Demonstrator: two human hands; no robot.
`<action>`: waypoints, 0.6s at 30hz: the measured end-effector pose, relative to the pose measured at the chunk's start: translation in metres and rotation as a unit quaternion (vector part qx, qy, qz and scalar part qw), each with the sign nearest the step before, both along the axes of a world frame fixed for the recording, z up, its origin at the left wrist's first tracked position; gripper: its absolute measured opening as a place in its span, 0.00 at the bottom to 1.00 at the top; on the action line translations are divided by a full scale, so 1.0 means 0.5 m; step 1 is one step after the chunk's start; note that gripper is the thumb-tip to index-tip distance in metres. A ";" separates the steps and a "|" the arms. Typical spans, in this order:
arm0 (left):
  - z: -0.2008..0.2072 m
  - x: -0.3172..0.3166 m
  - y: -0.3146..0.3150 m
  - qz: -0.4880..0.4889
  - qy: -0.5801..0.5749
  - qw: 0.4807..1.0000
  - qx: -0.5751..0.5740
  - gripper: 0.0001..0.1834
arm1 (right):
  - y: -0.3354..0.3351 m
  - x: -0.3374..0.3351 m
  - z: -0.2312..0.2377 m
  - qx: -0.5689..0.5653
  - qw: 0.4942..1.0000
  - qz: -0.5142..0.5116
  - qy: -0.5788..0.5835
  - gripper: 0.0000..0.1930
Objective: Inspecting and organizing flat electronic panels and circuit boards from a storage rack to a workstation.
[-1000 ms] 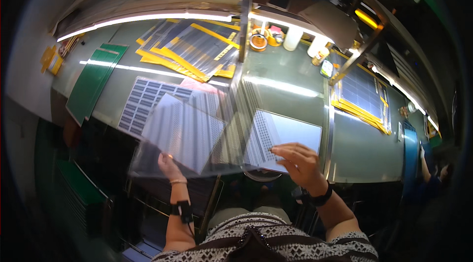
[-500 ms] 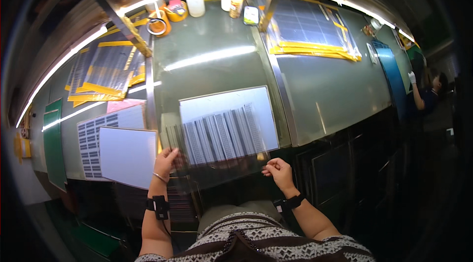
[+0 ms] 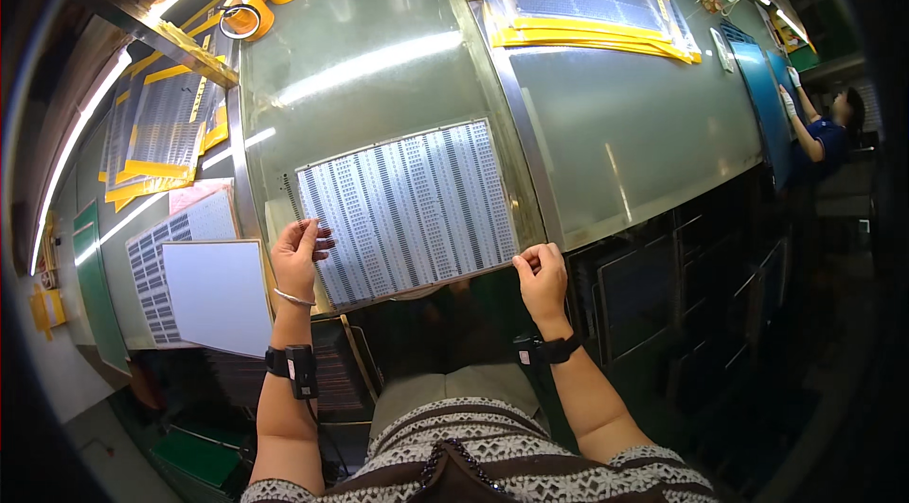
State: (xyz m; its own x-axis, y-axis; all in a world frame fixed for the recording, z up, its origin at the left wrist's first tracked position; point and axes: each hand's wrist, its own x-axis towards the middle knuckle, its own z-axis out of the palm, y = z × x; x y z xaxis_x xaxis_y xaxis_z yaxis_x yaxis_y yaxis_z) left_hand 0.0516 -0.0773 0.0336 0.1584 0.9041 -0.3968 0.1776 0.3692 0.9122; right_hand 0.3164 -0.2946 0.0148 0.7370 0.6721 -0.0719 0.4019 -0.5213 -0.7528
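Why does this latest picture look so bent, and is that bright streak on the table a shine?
Head view: the wide fisheye lens bends straight edges toward the rim, and the outer corners go black; head view: the streak on the green tabletop looks like lamp glare; head view: the patterned sheet reads clearly, its stripes distinct.

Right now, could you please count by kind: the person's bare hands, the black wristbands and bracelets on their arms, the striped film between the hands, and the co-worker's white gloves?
Bare hands: 2 (left hand, right hand)
Wristbands: 2 (left, right)
Bracelet: 1
Striped film: 1
White gloves: 2 (upper, lower)
Total: 8
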 end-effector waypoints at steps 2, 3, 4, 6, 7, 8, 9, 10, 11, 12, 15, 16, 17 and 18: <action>-0.001 -0.006 -0.002 0.009 -0.004 1.000 0.004 0.09 | 0.004 -0.001 0.003 0.000 1.000 0.003 -0.001 0.07; -0.001 -0.010 -0.002 0.011 -0.002 1.000 0.004 0.09 | 0.005 -0.002 0.005 -0.001 1.000 0.005 -0.005 0.08; -0.005 -0.011 -0.001 0.013 -0.004 1.000 0.000 0.09 | 0.006 0.000 0.006 -0.002 1.000 0.006 -0.004 0.08; -0.008 -0.013 0.001 0.017 -0.006 1.000 -0.006 0.09 | 0.006 0.004 0.007 -0.021 1.000 0.012 -0.005 0.08; -0.007 -0.012 0.001 0.016 -0.003 1.000 -0.012 0.09 | 0.007 0.005 0.008 -0.022 1.000 0.013 -0.005 0.08; -0.008 -0.012 0.002 0.016 0.000 1.000 -0.018 0.09 | 0.008 0.006 0.010 -0.030 0.999 0.010 -0.002 0.08; -0.009 -0.011 0.002 0.017 0.000 1.000 -0.019 0.09 | 0.009 0.006 0.011 -0.037 0.999 0.008 0.001 0.08; -0.011 -0.010 0.002 0.017 -0.001 1.000 -0.018 0.09 | 0.010 0.006 0.013 -0.039 0.999 0.009 0.002 0.08; -0.012 -0.010 0.002 0.017 -0.003 1.000 -0.017 0.09 | 0.012 0.007 0.014 -0.053 0.999 0.010 0.000 0.08; -0.015 -0.011 0.003 0.017 -0.003 1.000 -0.018 0.09 | 0.014 0.008 0.017 -0.066 0.998 0.012 -0.001 0.08; -0.022 -0.018 0.006 0.014 -0.009 1.000 -0.021 0.09 | 0.024 0.006 0.031 -0.080 0.997 0.014 -0.012 0.09; -0.025 -0.022 0.008 0.009 -0.002 1.000 -0.025 0.10 | 0.026 0.006 0.034 -0.080 0.997 0.016 -0.012 0.09; -0.024 -0.025 0.010 0.005 0.004 1.000 -0.029 0.11 | 0.029 0.006 0.037 -0.097 0.995 0.024 -0.015 0.09; -0.021 -0.025 0.012 0.008 0.005 1.000 -0.026 0.11 | 0.032 0.006 0.041 -0.112 0.993 0.032 -0.018 0.10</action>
State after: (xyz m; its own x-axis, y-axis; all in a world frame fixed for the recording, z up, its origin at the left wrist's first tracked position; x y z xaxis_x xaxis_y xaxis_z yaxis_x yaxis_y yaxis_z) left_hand 0.0391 -0.0715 0.0232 0.1396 0.8851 -0.4441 0.1791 0.4185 0.8904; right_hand 0.3195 -0.2788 0.0350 0.6984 0.6875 -0.1990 0.4646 -0.6470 -0.6046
